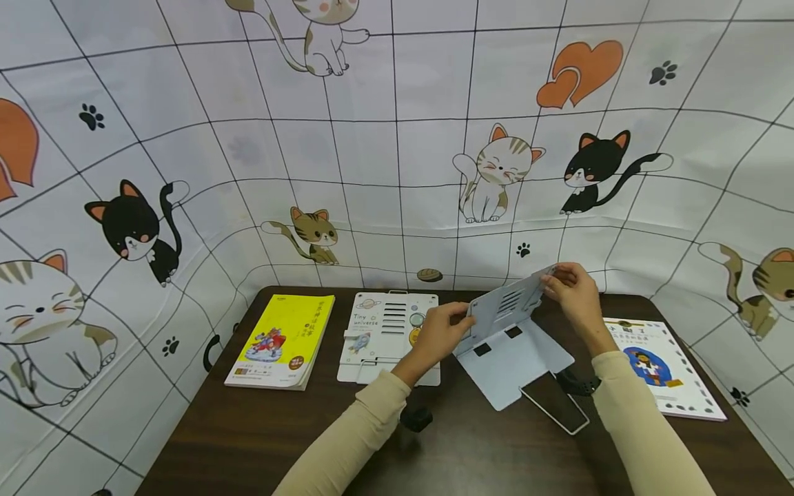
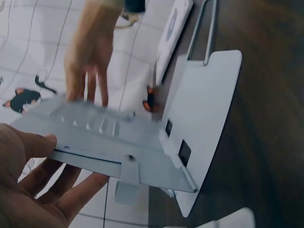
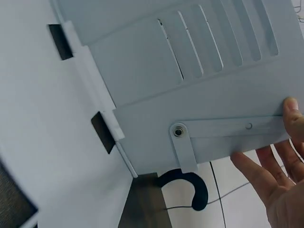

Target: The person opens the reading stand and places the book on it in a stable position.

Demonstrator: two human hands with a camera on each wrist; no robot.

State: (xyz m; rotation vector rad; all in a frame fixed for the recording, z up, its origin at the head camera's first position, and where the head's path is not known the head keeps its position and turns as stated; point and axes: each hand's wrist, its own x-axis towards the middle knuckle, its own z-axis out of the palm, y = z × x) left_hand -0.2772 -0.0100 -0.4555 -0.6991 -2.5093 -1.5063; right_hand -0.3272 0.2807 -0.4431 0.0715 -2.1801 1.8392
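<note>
A pale grey folding book stand is held up on the table with its slotted panel raised and tilted. Its flat base plate, with two dark cut-outs at the hinge, is joined along the panel's lower edge. A wire loop sticks out from the base. The left hand holds the panel's left edge, thumb on one face and fingers behind in the left wrist view. At the far top corner, the right hand grips the panel's edge between thumb and fingers, beside a riveted metal strip.
Left of the stand lies a white printed stand with slots and a wire clip. A yellow-covered book is farther left. A white book lies beyond the right forearm. A cat-patterned cloth hangs behind the dark table.
</note>
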